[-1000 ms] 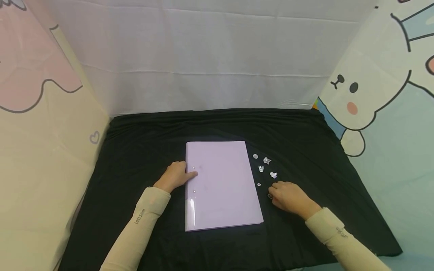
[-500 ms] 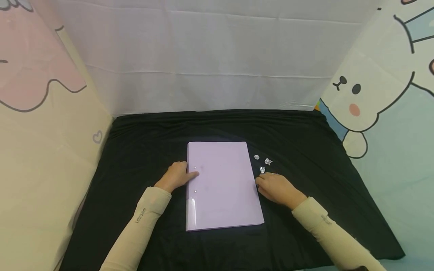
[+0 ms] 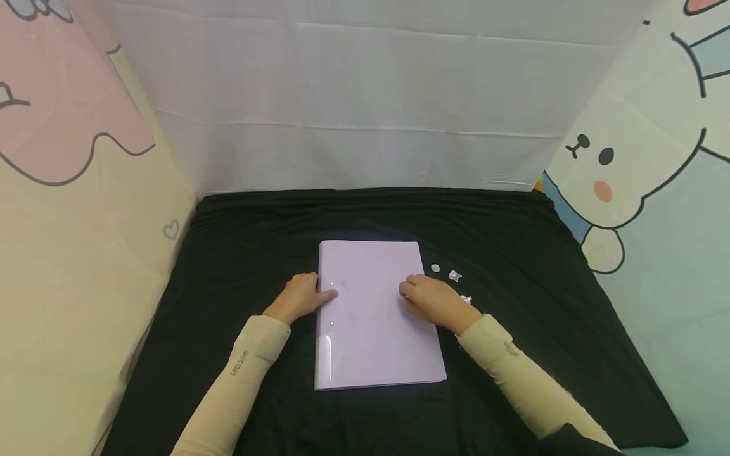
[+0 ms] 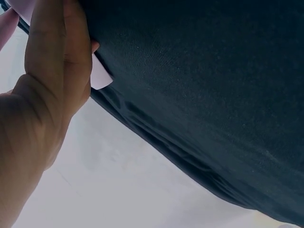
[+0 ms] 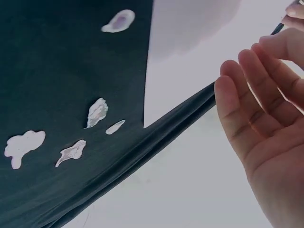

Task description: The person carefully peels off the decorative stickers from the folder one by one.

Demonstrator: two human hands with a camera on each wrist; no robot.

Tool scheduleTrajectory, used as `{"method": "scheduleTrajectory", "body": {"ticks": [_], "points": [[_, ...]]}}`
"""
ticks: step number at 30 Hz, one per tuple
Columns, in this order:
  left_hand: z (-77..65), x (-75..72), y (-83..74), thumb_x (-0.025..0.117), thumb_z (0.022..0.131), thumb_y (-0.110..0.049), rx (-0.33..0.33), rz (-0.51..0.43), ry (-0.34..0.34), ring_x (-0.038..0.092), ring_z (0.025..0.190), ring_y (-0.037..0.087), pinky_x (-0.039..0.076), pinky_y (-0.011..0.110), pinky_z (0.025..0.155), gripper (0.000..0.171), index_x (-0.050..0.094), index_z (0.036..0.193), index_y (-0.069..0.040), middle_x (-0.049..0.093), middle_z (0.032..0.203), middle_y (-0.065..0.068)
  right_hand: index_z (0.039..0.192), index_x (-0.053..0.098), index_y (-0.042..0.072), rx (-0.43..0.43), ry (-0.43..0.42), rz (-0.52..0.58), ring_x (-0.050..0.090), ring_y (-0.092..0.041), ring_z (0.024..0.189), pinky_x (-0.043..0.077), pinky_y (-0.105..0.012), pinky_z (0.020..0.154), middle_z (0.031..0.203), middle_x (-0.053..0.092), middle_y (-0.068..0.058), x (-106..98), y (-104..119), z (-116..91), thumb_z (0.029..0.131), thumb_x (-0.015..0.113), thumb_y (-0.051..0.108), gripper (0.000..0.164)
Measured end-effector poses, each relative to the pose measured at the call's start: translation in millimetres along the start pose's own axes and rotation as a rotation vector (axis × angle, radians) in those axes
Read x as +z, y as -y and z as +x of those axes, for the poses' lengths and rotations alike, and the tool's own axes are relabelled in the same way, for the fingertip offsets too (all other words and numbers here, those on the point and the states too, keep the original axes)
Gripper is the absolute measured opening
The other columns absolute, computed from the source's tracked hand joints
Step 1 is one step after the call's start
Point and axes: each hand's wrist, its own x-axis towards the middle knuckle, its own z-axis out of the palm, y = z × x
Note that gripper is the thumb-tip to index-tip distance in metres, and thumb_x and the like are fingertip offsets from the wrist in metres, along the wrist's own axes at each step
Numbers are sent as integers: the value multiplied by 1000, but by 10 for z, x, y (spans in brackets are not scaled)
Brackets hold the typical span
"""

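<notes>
Left grip [image 3: 296, 297] pinches the lilac folder [image 3: 371, 348] at centre frame; right grip [image 3: 435, 301], loosely curved, seems empty over it; a low rightward sweep could scatter the trinkets [image 3: 454, 276].

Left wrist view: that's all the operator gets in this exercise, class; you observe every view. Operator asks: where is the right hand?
Observer: The head view shows the right hand over the right part of the lilac folder.
Operator: What lies beside the folder's right edge?
Observer: Five small silvery pieces, which the right wrist view shows apart on the black cloth.
</notes>
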Motion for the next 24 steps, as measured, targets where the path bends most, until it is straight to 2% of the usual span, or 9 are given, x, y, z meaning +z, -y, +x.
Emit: {"method": "scheduleTrajectory", "body": {"ticks": [4, 9, 12, 15, 19, 24], "points": [[6, -4, 10, 76, 90, -36, -17, -37, 21, 60, 63, 19, 49, 32, 56, 46, 59, 106, 4, 59, 76, 9, 98, 66, 5, 66, 31, 3, 60, -18, 75, 55, -29, 72, 85, 61, -7, 17, -22, 23, 85, 79, 7, 17], [41, -5, 16, 76, 90, -38, -59, -115, 64, 65, 65, 17, 53, 34, 61, 68, 49, 131, 9, 62, 81, 9, 101, 66, 0, 176, 114, 29, 59, -20, 74, 55, -33, 71, 85, 59, -10, 92, -45, 4, 86, 76, 6, 19], [55, -11, 32, 75, 90, -40, -65, -154, 79, 68, 66, 17, 54, 37, 67, 77, 43, 138, 10, 64, 85, 9, 101, 66, -2, 194, 130, 50, 59, -22, 73, 54, -36, 69, 84, 58, -12, 126, -46, -12, 86, 75, 5, 18], [68, -36, 40, 73, 90, -41, -57, -219, 89, 69, 68, 18, 56, 38, 70, 70, 50, 131, 10, 65, 87, 11, 103, 67, -1, 203, 120, 56, 61, -23, 75, 55, -35, 71, 87, 61, -12, 128, -57, -22, 86, 75, 5, 20], [93, -103, 23, 73, 91, -39, -34, -318, 102, 66, 66, 19, 56, 34, 65, 48, 62, 109, 5, 65, 83, 11, 103, 67, -2, 198, 78, 69, 61, -22, 74, 55, -34, 69, 86, 61, -12, 128, -77, -38, 85, 74, 4, 20], [119, -243, -56, 74, 91, -36, -7, -341, 110, 67, 63, 20, 57, 32, 63, 40, 61, 99, 2, 65, 80, 11, 100, 66, -3, 171, 24, 87, 60, -22, 72, 54, -34, 67, 84, 60, -12, 149, -81, -52, 85, 74, 2, 18]]}}
